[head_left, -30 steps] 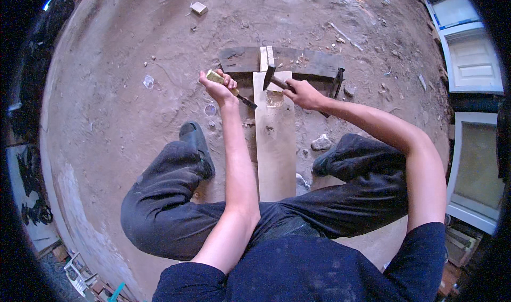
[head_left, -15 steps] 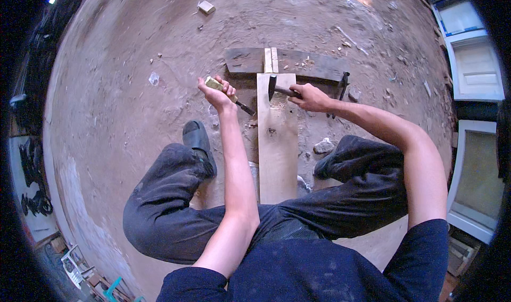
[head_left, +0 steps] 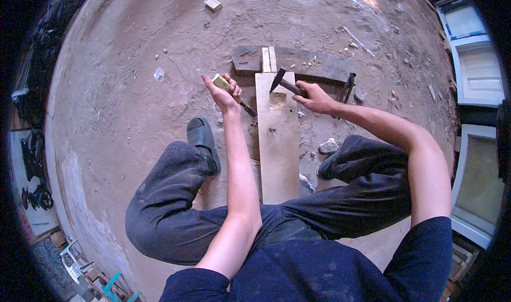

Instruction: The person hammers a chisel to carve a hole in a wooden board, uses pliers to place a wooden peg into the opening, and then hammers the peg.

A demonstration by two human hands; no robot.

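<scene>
The widest thing is the brown, uneven earth floor (head_left: 133, 100), littered with chips. On it, a dark, weathered, rough-faced wooden plank (head_left: 293, 62) lies crosswise beyond a long, flat, pale wooden board (head_left: 279, 158), which runs lengthwise between the person's legs. A narrow pale wooden piece (head_left: 269, 60) with a lengthwise line crosses the plank at the board's far end; whether it joins the board I cannot tell.

The right hand (head_left: 316, 97) is closed around the brown handle of a dark metal-headed hammer (head_left: 277, 79). Half a second ago its head stood nearly in line with the board; now it slants, baring more of the work below. The left hand (head_left: 228, 95) curls its fingers around a yellowish-handled chisel (head_left: 248, 109), thumb standing out; its dark, flat blade still points down beside the board's left edge, so it is not at the cut.

Smallest is a shallow, squarish, rough-bottomed recess (head_left: 278, 101), fibrous and yellower than the smooth face around it.
</scene>
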